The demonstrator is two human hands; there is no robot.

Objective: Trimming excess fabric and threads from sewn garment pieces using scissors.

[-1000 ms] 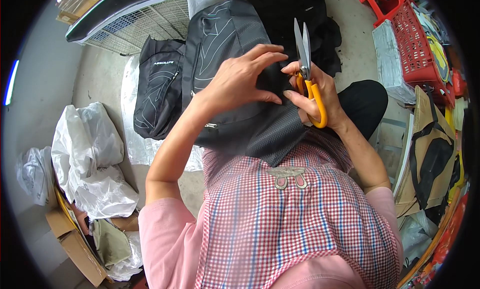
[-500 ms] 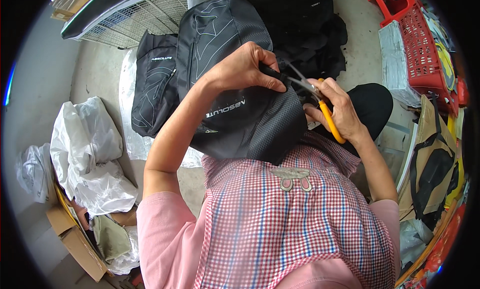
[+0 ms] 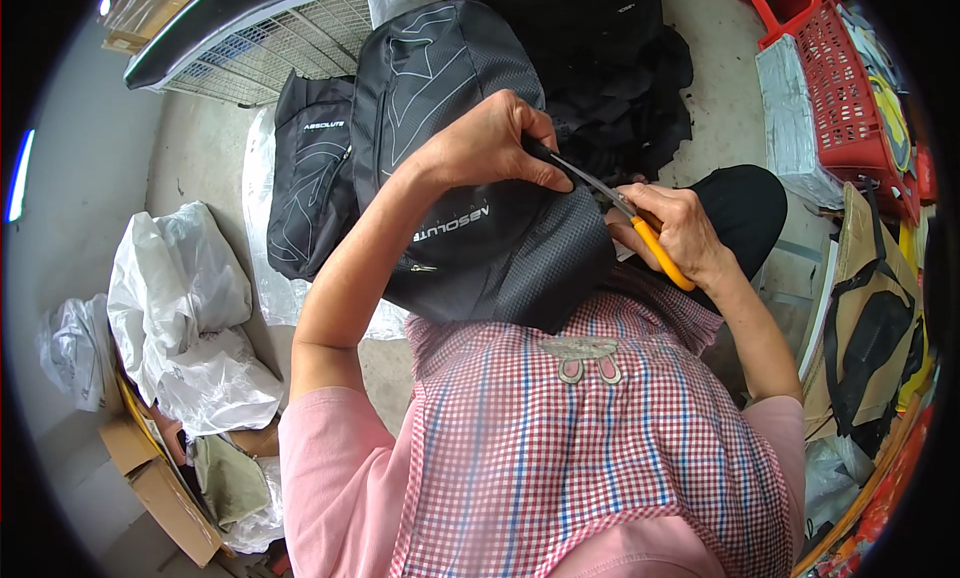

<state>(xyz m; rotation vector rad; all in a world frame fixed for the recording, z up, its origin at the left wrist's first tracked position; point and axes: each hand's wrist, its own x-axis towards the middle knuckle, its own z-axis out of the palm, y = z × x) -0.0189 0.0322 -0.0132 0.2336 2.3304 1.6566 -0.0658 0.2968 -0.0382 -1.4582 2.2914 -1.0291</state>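
Note:
A black backpack (image 3: 440, 98) with grey line patterns lies across my lap and the floor in front of me. My left hand (image 3: 490, 143) pinches a dark strap or edge of it between thumb and fingers; which of the two I cannot tell. In my right hand (image 3: 678, 228) is a pair of scissors (image 3: 655, 248) with yellow handles. Their blades look closed together and point up and left, the tips by my left fingers. Whether they touch the fabric is hidden. Left of the backpack lies a smaller black bag (image 3: 312, 178) with similar lines.
Black fabric pieces (image 3: 610, 88) pile up beyond the backpack. A wire mesh rack (image 3: 275, 53) stands at far left. Crumpled white plastic (image 3: 185, 298) and a cardboard box (image 3: 170, 493) lie left. To the right are a red basket (image 3: 845, 98) and a silvery wrapped bundle (image 3: 795, 118).
The scissor blades, spread apart before, have come together near my left fingers. My left hand keeps its pinch and has barely moved; the view has shifted slightly.

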